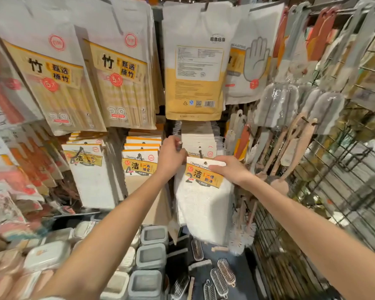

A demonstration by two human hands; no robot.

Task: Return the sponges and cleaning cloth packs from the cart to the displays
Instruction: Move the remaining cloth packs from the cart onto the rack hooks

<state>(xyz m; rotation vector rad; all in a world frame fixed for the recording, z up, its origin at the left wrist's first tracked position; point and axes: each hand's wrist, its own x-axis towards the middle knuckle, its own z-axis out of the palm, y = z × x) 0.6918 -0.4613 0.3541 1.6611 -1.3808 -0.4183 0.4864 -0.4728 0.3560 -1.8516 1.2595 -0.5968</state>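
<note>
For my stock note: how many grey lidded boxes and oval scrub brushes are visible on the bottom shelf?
grey square lidded plastic boxes: 3
oval bristle scrub brushes: 3
Total: 6

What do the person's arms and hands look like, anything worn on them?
Both forearms are bare, with no sleeves over them. The left hand and right hand have no gloves, and no watch, ring or bracelet is visible.
</note>
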